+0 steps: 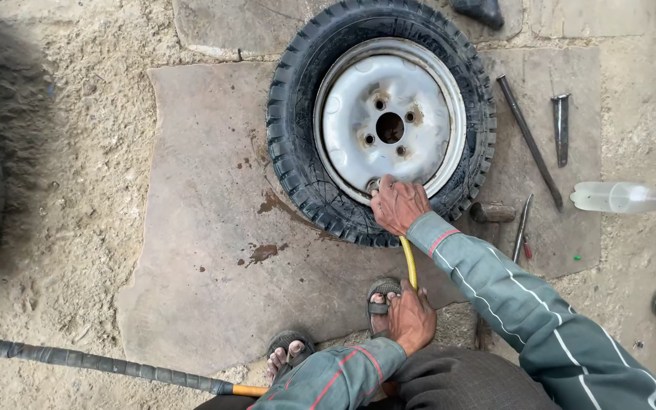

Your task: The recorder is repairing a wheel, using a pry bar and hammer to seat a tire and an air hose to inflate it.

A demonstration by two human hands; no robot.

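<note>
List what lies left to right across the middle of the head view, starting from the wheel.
Wheel → long metal bar → short flat metal tool → clear plastic bottle.

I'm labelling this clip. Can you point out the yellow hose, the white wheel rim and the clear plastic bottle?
yellow hose (409, 262), head view, stretch between the two hands
white wheel rim (358, 106), head view, painted face
clear plastic bottle (632, 198), head view, body
</note>
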